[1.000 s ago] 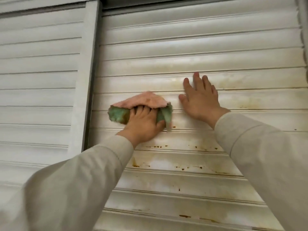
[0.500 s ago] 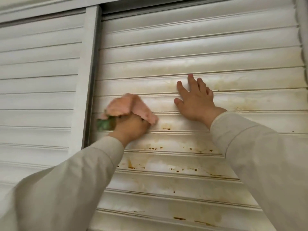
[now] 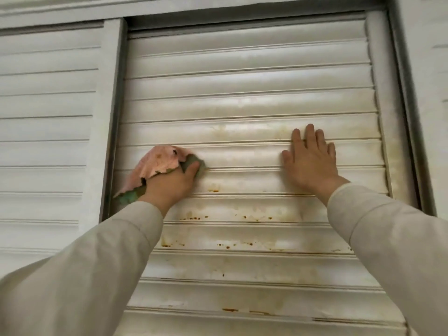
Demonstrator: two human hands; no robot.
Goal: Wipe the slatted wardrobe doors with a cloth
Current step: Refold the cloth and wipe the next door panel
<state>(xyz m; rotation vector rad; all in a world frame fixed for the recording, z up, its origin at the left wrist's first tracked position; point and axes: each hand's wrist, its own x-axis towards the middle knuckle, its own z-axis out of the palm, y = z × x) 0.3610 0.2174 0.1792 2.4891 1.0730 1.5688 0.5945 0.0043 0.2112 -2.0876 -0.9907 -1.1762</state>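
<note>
A white slatted wardrobe door (image 3: 244, 105) fills the middle of the head view, its lower slats stained yellow with small rust-brown specks. My left hand (image 3: 169, 184) presses a pink and green cloth (image 3: 158, 161) against a slat near the door's left edge, fingers wrapped into the cloth. My right hand (image 3: 311, 163) lies flat on the slats to the right, fingers spread, holding nothing. Both arms are in pale beige sleeves.
A second slatted door (image 3: 48, 117) stands to the left, set forward of the middle one, with its white stile (image 3: 101, 122) overlapping the grey frame. A grey frame post (image 3: 407, 117) borders the right side. A white top rail (image 3: 169, 8) runs above.
The cloth hand slid left to the door's edge and now sits near it, the cloth bunched differently. My right hand has shifted right, further from the cloth.
</note>
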